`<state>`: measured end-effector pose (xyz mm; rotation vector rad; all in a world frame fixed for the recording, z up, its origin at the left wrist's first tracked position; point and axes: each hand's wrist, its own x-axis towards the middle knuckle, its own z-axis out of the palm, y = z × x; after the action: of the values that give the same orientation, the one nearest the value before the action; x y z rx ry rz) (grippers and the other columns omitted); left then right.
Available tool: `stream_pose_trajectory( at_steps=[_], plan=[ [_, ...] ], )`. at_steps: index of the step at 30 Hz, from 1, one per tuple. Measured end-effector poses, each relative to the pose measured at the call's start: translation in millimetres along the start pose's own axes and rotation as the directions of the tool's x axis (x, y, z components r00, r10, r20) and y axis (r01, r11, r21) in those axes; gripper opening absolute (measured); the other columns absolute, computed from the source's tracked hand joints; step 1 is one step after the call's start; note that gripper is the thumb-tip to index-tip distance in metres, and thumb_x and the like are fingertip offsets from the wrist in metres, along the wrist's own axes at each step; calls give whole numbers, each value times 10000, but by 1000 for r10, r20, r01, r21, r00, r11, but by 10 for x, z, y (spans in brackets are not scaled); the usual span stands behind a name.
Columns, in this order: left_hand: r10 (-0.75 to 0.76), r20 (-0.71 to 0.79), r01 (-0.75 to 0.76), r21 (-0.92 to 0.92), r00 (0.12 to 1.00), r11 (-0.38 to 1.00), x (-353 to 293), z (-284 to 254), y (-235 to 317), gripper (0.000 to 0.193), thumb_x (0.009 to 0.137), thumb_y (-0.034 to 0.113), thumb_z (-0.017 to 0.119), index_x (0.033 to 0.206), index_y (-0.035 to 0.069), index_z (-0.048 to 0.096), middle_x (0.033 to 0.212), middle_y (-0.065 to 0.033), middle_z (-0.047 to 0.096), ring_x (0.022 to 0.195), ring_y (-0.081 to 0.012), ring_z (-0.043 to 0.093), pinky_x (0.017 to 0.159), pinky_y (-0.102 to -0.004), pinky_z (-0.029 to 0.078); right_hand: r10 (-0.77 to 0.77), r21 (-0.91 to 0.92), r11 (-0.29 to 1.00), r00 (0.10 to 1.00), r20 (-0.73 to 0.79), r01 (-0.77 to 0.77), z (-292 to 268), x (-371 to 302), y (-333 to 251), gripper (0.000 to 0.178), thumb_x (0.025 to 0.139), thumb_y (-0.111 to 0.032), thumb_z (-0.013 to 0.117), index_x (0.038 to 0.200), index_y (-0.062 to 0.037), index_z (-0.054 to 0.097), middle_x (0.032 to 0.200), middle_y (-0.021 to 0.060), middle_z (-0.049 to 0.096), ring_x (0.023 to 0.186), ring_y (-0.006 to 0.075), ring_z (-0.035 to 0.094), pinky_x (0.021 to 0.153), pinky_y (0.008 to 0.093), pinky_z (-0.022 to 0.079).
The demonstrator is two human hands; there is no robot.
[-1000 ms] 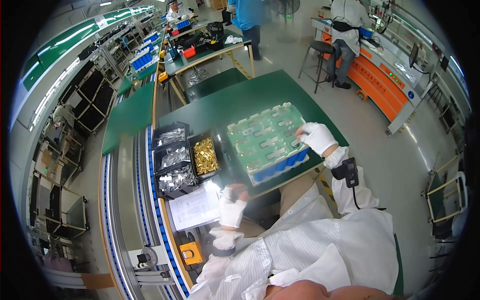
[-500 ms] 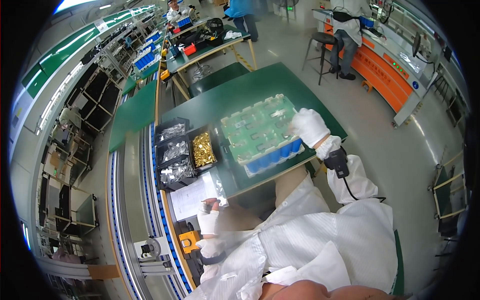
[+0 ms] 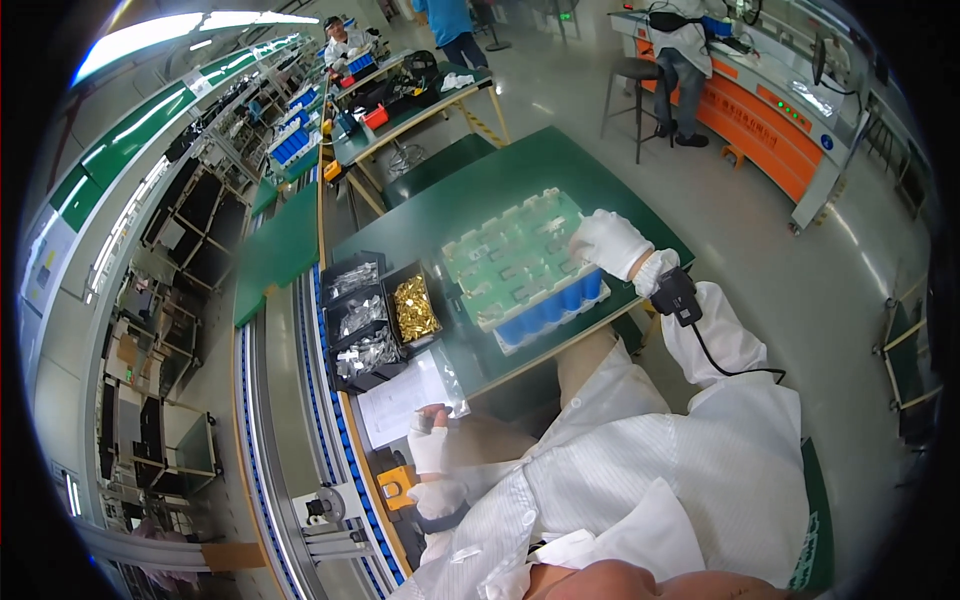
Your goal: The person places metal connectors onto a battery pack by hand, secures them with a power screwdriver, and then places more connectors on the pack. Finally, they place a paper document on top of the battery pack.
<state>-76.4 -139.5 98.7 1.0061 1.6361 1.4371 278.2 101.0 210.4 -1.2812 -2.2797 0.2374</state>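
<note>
A pale green slotted plate (image 3: 510, 255) sits on top of rows of blue cylinders (image 3: 550, 312) on the green table. Small metal strips lie in several of its slots. My right hand (image 3: 610, 243), in a white fingerless-looking glove, is at the plate's right edge with its fingers bent together and pointing down onto it. Whatever is between those fingers is hidden. My left hand (image 3: 430, 440), also gloved with bare fingertips, rests low beside the table's near edge, next to a paper sheet (image 3: 400, 400). Its fingers are curled, and anything in them is too small to name.
Black bins of silvery metal pieces (image 3: 362, 318) and a bin of brass-coloured pieces (image 3: 414, 308) stand left of the plate. A conveyor rail (image 3: 330, 440) runs along the left. A cable leads from a black wrist device (image 3: 676, 297). Other people work farther back.
The view has shifted slightly. My right hand has moved a little left and its fingers now reach down to the plate's right edge. My left hand stays curled by the paper.
</note>
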Motion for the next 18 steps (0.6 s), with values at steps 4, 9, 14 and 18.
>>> stream_pose_trajectory(
  at_steps=[4, 9, 14, 18],
  plan=[
    [-50, -16, 49, -43, 999, 998, -57, -50, 20, 116, 890, 121, 606, 969, 36, 600, 872, -43, 638, 740, -121, 567, 709, -259, 451, -83, -71, 994, 997, -6, 83, -3, 31, -5, 52, 738, -153, 675, 774, -122, 697, 831, 75, 647, 872, 263, 603, 795, 365, 494],
    [-21, -81, 18, -33, 997, 999, -78, -126, -70, 101, 891, 116, 599, 947, 35, 625, 873, -28, 638, 798, -119, 555, 744, -250, 436, -41, -97, 994, 996, 81, 49, -74, 54, -47, 66, 729, -150, 691, 789, -125, 682, 875, 63, 646, 885, 265, 599, 803, 367, 488],
    [-44, -119, 38, -54, 992, 998, -164, -121, 8, 99, 889, 113, 596, 936, 38, 641, 877, -20, 634, 816, -114, 544, 761, -250, 423, 52, -81, 996, 991, 121, -43, -49, 78, -84, 208, 700, -147, 728, 891, -120, 649, 977, 77, 628, 928, 280, 599, 825, 367, 484],
    [-33, -140, 28, -39, 990, 999, -211, -156, -23, 104, 887, 115, 599, 941, 37, 643, 871, -8, 626, 813, -110, 531, 770, -251, 419, 45, -24, 999, 984, 174, -41, -32, 178, -48, 275, 702, -200, 737, 968, -159, 680, 1002, 89, 621, 948, 290, 596, 848, 373, 476]
  ],
)
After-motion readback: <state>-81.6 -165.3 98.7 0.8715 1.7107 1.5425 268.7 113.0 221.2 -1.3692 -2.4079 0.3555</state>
